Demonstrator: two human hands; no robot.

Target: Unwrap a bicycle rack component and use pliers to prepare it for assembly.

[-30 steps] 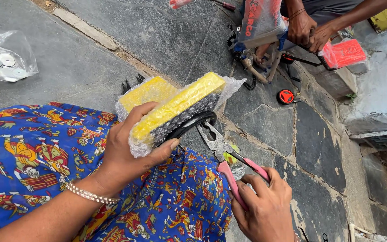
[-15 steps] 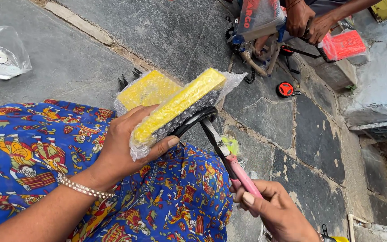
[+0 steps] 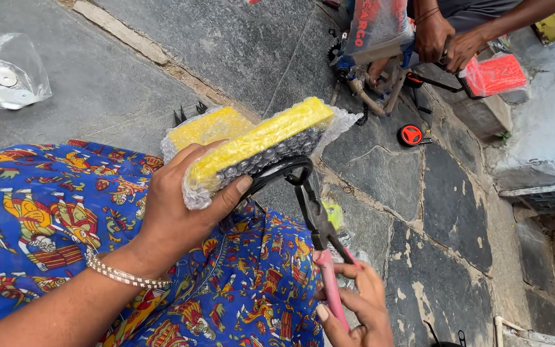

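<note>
My left hand (image 3: 184, 205) grips a yellow block wrapped in bubble wrap (image 3: 261, 141), held tilted over my lap. A second wrapped yellow block (image 3: 210, 126) lies just behind it. A black strap (image 3: 277, 170) loops out under the held block. My right hand (image 3: 354, 308) holds pink-handled pliers (image 3: 319, 225) by the handles, and their dark jaws touch the strap loop right under the block.
My lap is covered by blue patterned cloth (image 3: 52, 212). A clear plastic bag of metal parts (image 3: 4, 77) lies at the far left on the stone floor. Another person's hands (image 3: 448, 38) work on a bagged object at the top right, near a red wrapped piece (image 3: 496, 74) and a small red-and-black wheel (image 3: 410, 135).
My right hand brought the pliers up from beside my knee to the strap loop under the block. The left hand kept the block nearly still.
</note>
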